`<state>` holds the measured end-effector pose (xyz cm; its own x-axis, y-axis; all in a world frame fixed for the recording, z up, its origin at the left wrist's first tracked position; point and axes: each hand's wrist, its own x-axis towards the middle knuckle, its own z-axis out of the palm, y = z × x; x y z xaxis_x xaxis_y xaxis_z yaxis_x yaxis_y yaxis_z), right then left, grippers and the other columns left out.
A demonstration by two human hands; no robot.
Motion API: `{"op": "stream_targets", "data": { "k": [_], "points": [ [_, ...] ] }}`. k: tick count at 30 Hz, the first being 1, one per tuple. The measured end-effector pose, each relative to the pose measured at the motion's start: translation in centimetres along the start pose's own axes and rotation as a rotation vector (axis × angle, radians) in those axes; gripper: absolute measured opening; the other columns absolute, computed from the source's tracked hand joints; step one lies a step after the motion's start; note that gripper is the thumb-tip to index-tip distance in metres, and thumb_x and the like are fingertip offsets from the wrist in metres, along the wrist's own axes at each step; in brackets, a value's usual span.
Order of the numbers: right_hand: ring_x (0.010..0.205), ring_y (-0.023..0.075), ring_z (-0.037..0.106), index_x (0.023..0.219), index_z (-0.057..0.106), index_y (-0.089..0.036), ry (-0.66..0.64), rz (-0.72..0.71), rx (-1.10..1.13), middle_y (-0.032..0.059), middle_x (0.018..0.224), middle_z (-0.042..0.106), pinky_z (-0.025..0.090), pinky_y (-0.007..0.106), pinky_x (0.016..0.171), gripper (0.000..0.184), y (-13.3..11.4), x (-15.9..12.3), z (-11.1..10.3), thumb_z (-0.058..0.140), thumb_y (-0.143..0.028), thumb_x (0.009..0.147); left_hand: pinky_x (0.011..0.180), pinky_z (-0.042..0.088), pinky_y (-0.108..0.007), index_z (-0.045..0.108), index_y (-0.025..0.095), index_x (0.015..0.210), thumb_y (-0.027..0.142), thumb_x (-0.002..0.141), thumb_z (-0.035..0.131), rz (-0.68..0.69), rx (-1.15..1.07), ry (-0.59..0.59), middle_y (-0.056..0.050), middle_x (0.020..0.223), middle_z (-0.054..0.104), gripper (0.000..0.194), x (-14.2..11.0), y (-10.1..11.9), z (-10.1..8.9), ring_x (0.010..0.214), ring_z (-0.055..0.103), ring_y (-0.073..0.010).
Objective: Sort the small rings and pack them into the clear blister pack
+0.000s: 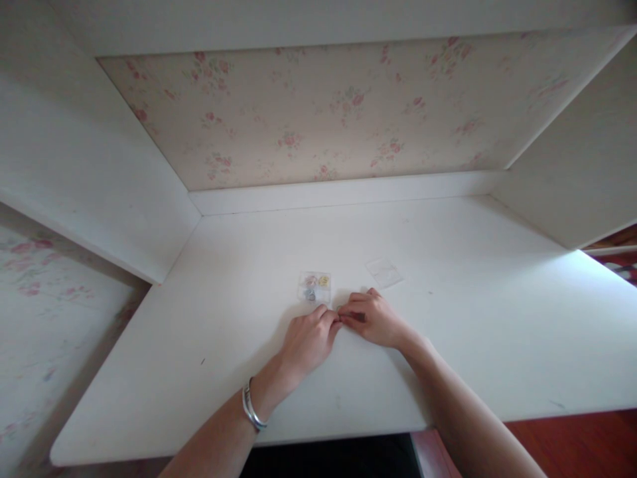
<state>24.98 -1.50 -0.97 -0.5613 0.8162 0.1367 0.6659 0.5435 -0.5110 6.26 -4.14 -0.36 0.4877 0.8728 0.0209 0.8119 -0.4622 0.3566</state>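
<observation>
"One white desk point(472, 318). What's on it?"

"L hand point(308, 338) & R hand point(375, 320), meeting mid-front. Clear box point(323, 294) approx. 10–11 o'clock from there, clear flat piece point(384, 273) 1–2 o'clock."

"In the box?"

"Few tiny coloured bits point(310, 293)."

"Grip?"

"Both bunched close; can't tell how tight, or what's held, if anything."

White desk point(472, 305); on desk, clear box point(301, 287) with yellow, pinkish, grey pieces point(324, 281); clear flat piece point(385, 273) too; above desk, silver bracelet point(247, 405); behind desk, cream wallpaper point(318, 109), pink-red floral pattern; below desk, black cloth point(333, 458), reddish floor point(572, 438).
</observation>
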Motion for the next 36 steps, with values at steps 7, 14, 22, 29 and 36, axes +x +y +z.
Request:
{"op": "stream_targets", "data": {
  "k": [7,14,22,29,36],
  "points": [
    [0.069,0.0111,0.056,0.087,0.069,-0.026,0.011,-0.003,-0.008,-0.0006,0.075,0.062,0.031,0.029,0.073,0.020,0.1,0.0,-0.1,0.050,-0.023,0.088,0.066,0.048,-0.025,0.059,0.023,0.098,0.028,0.095,0.033,0.008,-0.002,0.000,-0.002,0.093,0.063,0.026,-0.2,-0.2,0.0,0.077,0.064,-0.0158],
    [0.070,0.0115,0.058,0.086,0.069,-0.024,0.121,0.025,0.036,0.0011,0.077,0.065,0.034,0.029,0.071,0.020,0.4,0.0,-0.1,0.049,-0.022,0.088,0.075,0.047,-0.025,0.062,0.020,0.091,0.026,0.092,0.041,-0.010,-0.238,0.099,-0.003,0.088,0.064,0.022,0.1,-0.8,0.1,0.081,0.062,-0.0146],
    [0.069,0.0115,0.058,0.088,0.070,-0.024,0.146,0.019,0.054,0.0018,0.076,0.066,0.036,0.028,0.072,0.021,0.3,0.0,-0.2,0.049,-0.024,0.088,0.071,0.046,-0.023,0.063,0.018,0.084,0.029,0.091,0.044,-0.041,-0.473,0.211,-0.003,0.081,0.065,0.023,0.4,-1.4,-0.5,0.077,0.060,-0.0134],
    [0.068,0.0114,0.056,0.090,0.069,-0.025,0.032,-0.025,0.056,-0.0008,0.071,0.062,0.033,0.028,0.072,0.015,-0.3,-0.1,-0.4,0.055,-0.026,0.085,0.075,0.045,-0.024,0.063,0.018,0.092,0.031,0.093,0.041,-0.046,-0.262,0.403,-0.004,0.083,0.064,0.025,1.2,-1.9,-1.2,0.080,0.060,-0.0139],
    [0.076,0.0139,0.057,0.087,0.069,-0.028,0.006,-0.083,-0.051,-0.0002,0.075,0.063,0.028,0.031,0.074,0.014,-0.7,-0.2,-0.1,0.055,-0.027,0.085,0.076,0.046,-0.025,0.064,0.021,0.098,0.029,0.093,0.040,-0.077,-0.084,0.381,-0.004,0.086,0.066,0.026,1.5,-2.4,-1.5,0.081,0.061,-0.0144]
  ]
}}
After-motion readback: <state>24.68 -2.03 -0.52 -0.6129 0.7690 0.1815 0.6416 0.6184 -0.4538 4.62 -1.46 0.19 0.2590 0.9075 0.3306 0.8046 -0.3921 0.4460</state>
